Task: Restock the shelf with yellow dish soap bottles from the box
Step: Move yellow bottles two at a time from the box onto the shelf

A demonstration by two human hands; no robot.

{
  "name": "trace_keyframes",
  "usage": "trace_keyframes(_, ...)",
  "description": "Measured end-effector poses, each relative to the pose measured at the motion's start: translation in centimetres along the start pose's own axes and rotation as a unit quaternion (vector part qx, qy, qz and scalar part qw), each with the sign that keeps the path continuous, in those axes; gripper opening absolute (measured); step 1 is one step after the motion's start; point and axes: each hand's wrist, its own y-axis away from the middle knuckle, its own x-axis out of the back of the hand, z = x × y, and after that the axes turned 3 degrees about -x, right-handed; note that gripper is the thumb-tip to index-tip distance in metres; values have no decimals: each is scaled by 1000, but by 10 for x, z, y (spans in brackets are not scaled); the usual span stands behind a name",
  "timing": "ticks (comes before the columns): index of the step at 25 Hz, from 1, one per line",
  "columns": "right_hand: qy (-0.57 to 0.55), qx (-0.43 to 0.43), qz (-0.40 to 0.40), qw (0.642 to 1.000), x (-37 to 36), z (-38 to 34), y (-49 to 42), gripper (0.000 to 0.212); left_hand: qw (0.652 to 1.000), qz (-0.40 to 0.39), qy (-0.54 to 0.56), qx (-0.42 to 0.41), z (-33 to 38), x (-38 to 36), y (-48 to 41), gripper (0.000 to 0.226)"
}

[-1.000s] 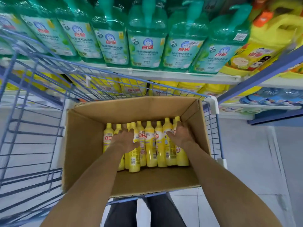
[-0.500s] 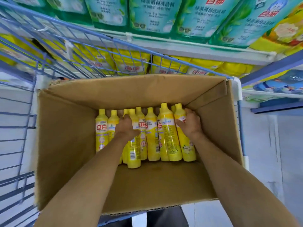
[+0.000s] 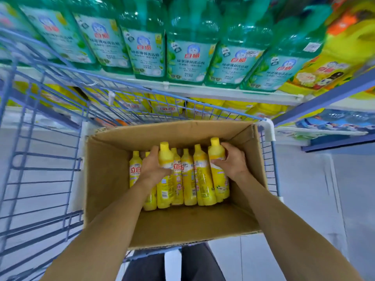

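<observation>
Bottles [image 3: 188, 179] lying in a row in the box [image 3: 105, 179]. Left hand [image 3: 154, 169] wrapped round one, cap raised above the rest; right hand [image 3: 231, 163] wrapped round the end one. Neither on the shelf [image 3: 203, 91] yet, plenty left in the row.

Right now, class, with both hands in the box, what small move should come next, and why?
The left hand grips one yellow bottle, the right hand the end bottle; both stand higher than the rest, and the box walls block any sideways path. So probably lift both straight up, clear of the rim.
</observation>
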Motion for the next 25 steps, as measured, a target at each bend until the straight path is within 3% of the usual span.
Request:
trace_keyframes(7, -90, 139, 30, 986, 100, -133, 64, 62, 982, 1, 17, -187, 150, 98, 53, 98)
trace_keyframes(11, -110, 215, 107, 965, 162, -201, 103, 72, 960, 22, 27, -278, 229, 159, 96, 95)
trace_keyframes(15, -146, 275, 188, 932, 220, -252, 132, 69, 927, 79, 14, -366, 287, 207, 132, 88)
trace_keyframes(21, -213, 334, 224, 890, 290, -299, 162, 75, 898, 95, 55, -426, 357, 255, 175, 81)
trace_keyframes(25, -246, 358, 245, 867, 331, -314, 162, 73, 878, 136, 62, -455, 403, 270, 185, 90)
